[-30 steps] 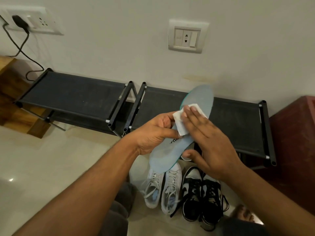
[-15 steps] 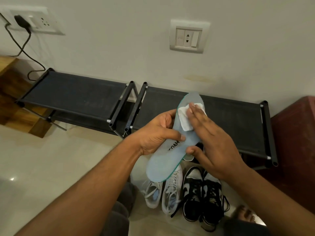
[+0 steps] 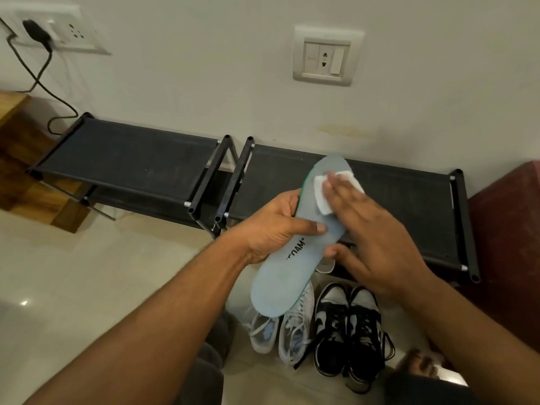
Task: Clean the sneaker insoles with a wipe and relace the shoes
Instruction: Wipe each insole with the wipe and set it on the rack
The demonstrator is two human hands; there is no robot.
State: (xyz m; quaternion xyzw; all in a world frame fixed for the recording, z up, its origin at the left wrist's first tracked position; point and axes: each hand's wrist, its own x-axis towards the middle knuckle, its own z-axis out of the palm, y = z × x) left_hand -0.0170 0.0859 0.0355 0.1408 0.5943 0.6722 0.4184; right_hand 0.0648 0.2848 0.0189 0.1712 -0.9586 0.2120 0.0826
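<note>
Left grip: at frame centre, curled round the insole at mid-length. The thumb lies across the top face and the fingers sit behind. This likely keeps the blue face turned up and steady for wiping.
Right grip: spread flat, with straight, motion-blurred fingers pressing the white wipe onto the toe half. A flat palm probably covers more foam per stroke.
Insole position: held in the air, with the toe end up toward frame centre and the heel end hanging low over the white sneakers.
Step judged: cleaning the forefoot; relacing not begun.
Shoes: the white pair stands on the floor at lower centre. The black-and-white sneakers sit just beside them to the right, with loose lace ends trailing.
Shoe rack: black, against the wall behind both hands.
Risk: the thin insole may bend under pressure, so the left thumb braces it.
</note>
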